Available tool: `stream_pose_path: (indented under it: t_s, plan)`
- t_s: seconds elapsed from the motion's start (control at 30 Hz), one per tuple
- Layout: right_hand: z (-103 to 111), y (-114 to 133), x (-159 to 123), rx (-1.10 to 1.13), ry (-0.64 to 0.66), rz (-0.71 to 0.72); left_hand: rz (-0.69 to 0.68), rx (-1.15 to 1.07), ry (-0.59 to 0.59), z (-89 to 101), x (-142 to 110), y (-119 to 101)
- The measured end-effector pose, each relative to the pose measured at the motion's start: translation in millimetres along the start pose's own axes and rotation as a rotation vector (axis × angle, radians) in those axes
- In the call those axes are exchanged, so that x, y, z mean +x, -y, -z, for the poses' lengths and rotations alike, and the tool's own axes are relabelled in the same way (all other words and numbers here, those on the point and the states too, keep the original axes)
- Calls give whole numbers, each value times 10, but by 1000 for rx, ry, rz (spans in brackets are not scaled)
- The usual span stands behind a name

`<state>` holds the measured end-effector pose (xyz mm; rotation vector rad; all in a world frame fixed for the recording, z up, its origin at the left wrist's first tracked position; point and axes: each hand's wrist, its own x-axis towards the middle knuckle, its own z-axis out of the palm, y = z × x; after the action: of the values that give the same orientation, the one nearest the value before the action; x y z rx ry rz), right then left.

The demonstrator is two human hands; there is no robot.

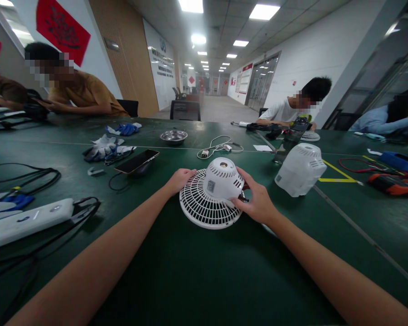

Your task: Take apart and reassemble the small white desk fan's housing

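Observation:
A white fan head, its round motor cover (221,181) on top of a slatted grille (207,217), lies face down on the green table in front of me. My left hand (181,180) grips the grille's far left rim, fingers closed on the edge. On the other side my right hand (256,199) is wrapped round the right side of the motor cover, thumb low and fingers behind. Parts of the right fingers are hidden by the cover. To the right stands a white plastic housing (301,170) with vent slots, apart from my hand.
A metal bowl (173,136), a white cable (217,148) and a phone (138,161) lie beyond my hands. At left are gloves (105,148) and a white power strip (30,222). An orange-black meter (394,183) lies right. Several people sit around the table.

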<state>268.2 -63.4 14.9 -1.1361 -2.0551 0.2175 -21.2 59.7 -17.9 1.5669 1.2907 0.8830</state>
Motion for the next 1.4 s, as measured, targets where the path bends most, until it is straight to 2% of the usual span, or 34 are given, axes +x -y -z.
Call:
stream_pose_path:
  t_s: [0.43,0.6,0.73,0.83,0.87,0.9,0.97,1.03,1.1,1.27,1.4]
  plan:
    - [-44,-55,-11,15,3,-47,-110,41,-31,-4,150,138]
    - [-41,-56,-10,35,20,-54,-115,49,2,6,152,154]
    - [-42,-49,-7,42,37,-69,-246,172,-26,10,67,35]
    - [-38,-55,0,72,49,-98,-374,279,-52,-16,-23,-175]
    - [-36,-61,2,81,51,-106,-408,263,-13,-31,-56,-261]
    - [-34,-68,5,87,54,-110,-436,225,83,-45,-91,-348]
    - [-29,-87,10,97,60,-107,-472,119,366,-70,-160,-509]
    - [-25,-105,14,107,67,-97,-453,41,522,-87,-222,-625]
    - [-23,-119,18,118,68,-86,-433,70,536,-99,-267,-683]
    - [-4,-132,25,192,83,-92,-452,179,445,-126,-270,-667]
    - [29,-137,30,269,130,-83,-506,194,486,-117,-245,-659]
